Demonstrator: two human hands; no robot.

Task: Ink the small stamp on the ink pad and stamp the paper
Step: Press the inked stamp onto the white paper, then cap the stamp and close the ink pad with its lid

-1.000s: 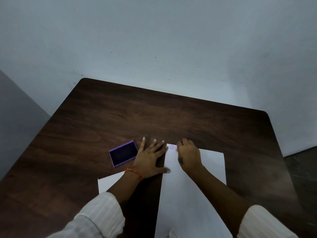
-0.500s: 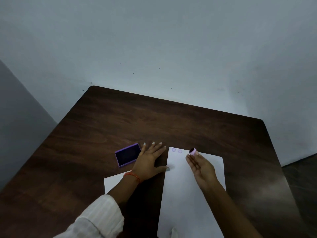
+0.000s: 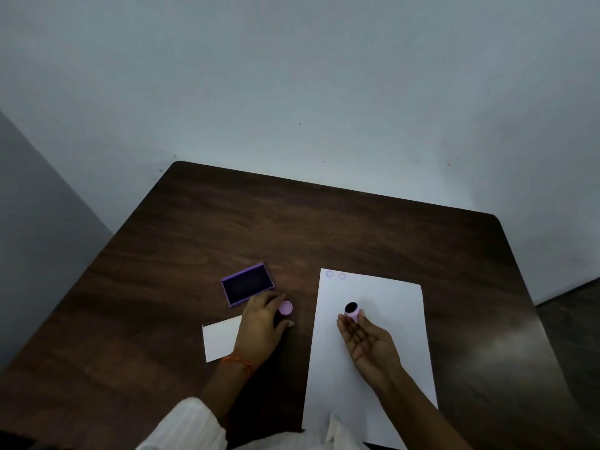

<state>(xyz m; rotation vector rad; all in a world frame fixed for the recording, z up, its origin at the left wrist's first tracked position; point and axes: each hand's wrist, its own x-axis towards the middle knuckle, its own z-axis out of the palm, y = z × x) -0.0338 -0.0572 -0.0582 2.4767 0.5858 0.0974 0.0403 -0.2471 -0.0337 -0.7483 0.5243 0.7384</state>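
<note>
Right grip holds small stamp, left grip on a lilac cap.
Right hand palm up, fingertips pinching small stamp, inked face up, above paper. Two faint ring prints at the paper's far corner beyond this grip. Left hand closes fingers on cap against bench; ink pad open, just beyond it.
</note>
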